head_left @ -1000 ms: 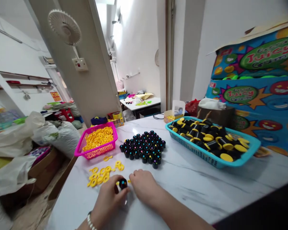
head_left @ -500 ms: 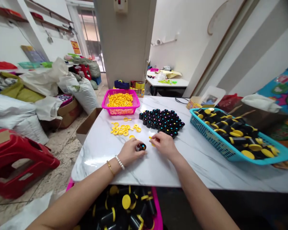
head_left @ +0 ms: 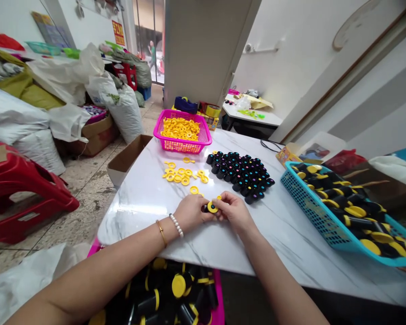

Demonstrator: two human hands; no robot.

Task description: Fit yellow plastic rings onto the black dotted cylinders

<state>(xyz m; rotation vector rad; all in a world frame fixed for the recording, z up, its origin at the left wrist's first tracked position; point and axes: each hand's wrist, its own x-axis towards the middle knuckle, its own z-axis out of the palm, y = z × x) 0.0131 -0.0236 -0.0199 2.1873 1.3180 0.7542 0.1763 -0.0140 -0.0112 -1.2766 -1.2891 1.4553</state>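
Observation:
Over the front part of the marble-patterned table, my left hand [head_left: 191, 212] is closed around a small black cylinder [head_left: 206, 209], mostly hidden by the fingers. My right hand [head_left: 237, 213] pinches a yellow ring with a tab [head_left: 210, 208], which lies over the cylinder's top; whether it is seated I cannot tell. Just beyond my hands are loose yellow rings [head_left: 181, 176]. A cluster of black cylinders [head_left: 238, 174] with coloured dots in their tops stands upright to the right of those rings.
Behind the loose rings, a pink basket [head_left: 205, 143] holds many yellow rings. A turquoise basket [head_left: 304, 214] of black cylinders with yellow caps stands at the right. Below the table's front edge is another pink basket [head_left: 219, 295] of capped cylinders. A red stool [head_left: 27, 198] is at the left.
My right hand has brought a yellow ring leftward onto the black cylinder in my left hand. Both hands now meet. The camera view has turned and shifted slightly.

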